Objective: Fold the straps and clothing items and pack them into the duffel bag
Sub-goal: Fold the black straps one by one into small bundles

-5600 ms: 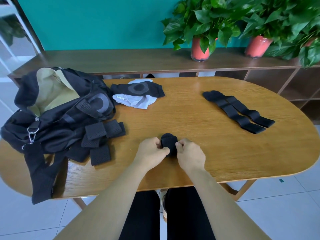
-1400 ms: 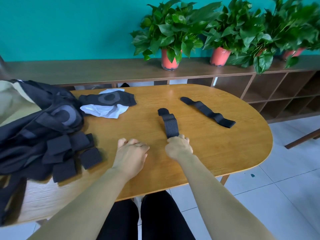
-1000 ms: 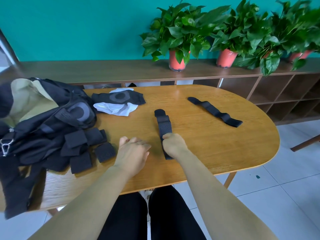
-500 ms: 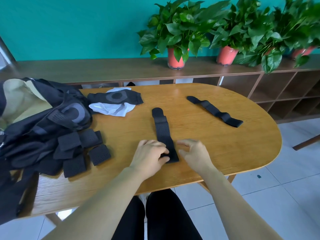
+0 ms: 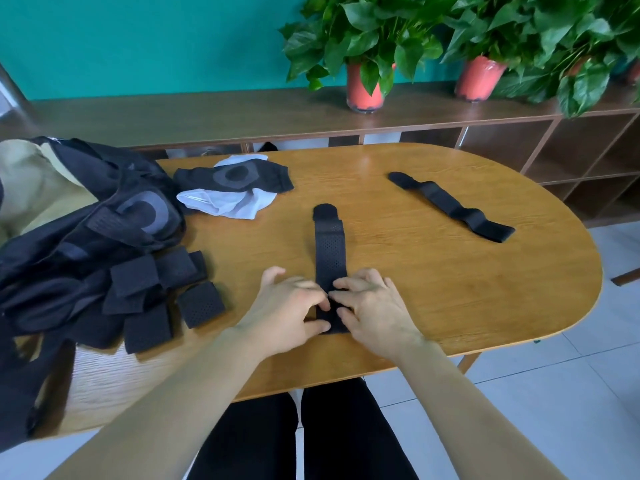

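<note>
Two straps flat on counter: far strap loose; nearer strap pinched in grip of left hand, right hand.

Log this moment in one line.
folding strap | left hand: pinches near end | right hand: pinches near end | second strap: far right | duffel bag: open

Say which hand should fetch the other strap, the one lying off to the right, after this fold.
Right, probably. The right hand is nearer the far strap, with only bare table between them; the left hand would have to cross the middle strap.
</note>
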Available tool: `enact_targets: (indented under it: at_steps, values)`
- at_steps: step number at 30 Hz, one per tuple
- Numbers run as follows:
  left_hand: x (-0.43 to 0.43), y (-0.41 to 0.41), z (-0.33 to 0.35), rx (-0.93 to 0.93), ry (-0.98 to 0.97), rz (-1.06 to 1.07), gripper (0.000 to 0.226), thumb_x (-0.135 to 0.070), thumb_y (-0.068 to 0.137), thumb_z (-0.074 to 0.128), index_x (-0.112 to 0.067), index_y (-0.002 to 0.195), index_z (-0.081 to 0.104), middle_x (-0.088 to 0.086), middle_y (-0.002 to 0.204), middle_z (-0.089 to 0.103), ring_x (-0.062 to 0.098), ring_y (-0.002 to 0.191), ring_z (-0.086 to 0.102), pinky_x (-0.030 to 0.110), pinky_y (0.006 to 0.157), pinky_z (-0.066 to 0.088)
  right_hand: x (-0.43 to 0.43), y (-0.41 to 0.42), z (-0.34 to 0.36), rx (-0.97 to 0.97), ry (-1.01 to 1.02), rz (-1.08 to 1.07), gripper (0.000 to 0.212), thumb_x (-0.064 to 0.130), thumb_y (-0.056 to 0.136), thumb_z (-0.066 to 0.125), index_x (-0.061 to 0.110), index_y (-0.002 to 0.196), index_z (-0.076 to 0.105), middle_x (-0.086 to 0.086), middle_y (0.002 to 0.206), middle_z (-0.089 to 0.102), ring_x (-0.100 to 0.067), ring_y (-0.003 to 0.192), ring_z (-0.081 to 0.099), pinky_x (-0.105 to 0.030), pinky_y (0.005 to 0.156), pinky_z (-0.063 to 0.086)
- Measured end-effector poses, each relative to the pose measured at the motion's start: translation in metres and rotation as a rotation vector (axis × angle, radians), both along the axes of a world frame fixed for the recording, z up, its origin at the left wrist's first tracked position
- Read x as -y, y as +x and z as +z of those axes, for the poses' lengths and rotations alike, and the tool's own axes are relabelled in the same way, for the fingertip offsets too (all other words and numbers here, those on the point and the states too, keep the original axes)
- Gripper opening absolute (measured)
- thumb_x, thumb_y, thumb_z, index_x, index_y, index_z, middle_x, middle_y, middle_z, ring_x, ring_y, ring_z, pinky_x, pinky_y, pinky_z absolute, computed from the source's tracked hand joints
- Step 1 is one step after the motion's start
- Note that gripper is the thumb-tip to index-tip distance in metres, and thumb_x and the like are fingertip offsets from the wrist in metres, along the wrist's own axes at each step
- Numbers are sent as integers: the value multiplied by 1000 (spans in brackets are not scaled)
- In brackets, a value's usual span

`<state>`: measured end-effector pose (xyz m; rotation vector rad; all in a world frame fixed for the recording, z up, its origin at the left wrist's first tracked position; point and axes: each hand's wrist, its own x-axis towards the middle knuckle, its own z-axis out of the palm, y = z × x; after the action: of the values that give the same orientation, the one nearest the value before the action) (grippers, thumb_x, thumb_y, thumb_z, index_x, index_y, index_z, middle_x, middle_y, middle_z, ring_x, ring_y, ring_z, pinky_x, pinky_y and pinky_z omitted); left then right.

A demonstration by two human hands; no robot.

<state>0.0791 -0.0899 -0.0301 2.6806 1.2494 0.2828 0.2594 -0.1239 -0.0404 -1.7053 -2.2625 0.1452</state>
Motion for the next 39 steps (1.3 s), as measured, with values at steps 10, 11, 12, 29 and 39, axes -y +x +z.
enact_targets:
  at_steps: [10, 11, 12, 29, 39]
  values:
    - [-14, -3, 0, 49, -99, -63, 29, -52, 81, 66, -35, 105, 64, -20, 121, 58, -8, 126, 40, 42, 115, -5, -60, 2, 4, 161, -101, -65, 42, 22, 100, 37, 33, 140, 43, 13, 150, 33, -17, 134, 23, -32, 102, 23]
    - [-14, -4, 0, 50, -100, -66, 29, -52, 81, 66, -36, 105, 64, -20, 121, 58, -8, 126, 41, 42, 115, -6, -68, 1, 3, 163, -113, -76, 43, 22, 100, 37, 34, 141, 41, 13, 151, 32, -17, 134, 22, -32, 103, 23]
    - [-15, -4, 0, 47, -102, -69, 29, -53, 81, 66, -36, 105, 63, -20, 121, 58, -8, 126, 41, 43, 115, -6, -75, 1, 2, 166, -124, -86, 43, 22, 100, 36, 35, 142, 40, 13, 152, 31, -17, 134, 22, -33, 104, 23]
    - [-18, -7, -5, 33, -98, -74, 34, -58, 82, 60, -39, 110, 61, -18, 130, 55, -9, 128, 38, 45, 116, -9, -147, 8, 11, 148, -283, -197, 47, 21, 102, 27, 34, 147, 26, 10, 156, 21, -19, 137, 16, -36, 107, 17]
    - [-10, -9, 11, 307, -90, 73, 24, -26, 89, 61, -39, 109, 64, -17, 102, 69, -10, 90, 58, 33, 117, -2, -79, 20, 43, -356, -92, -214, 44, 9, 99, 40, 29, 137, 48, 0, 135, 41, -14, 128, 35, -35, 113, 24]
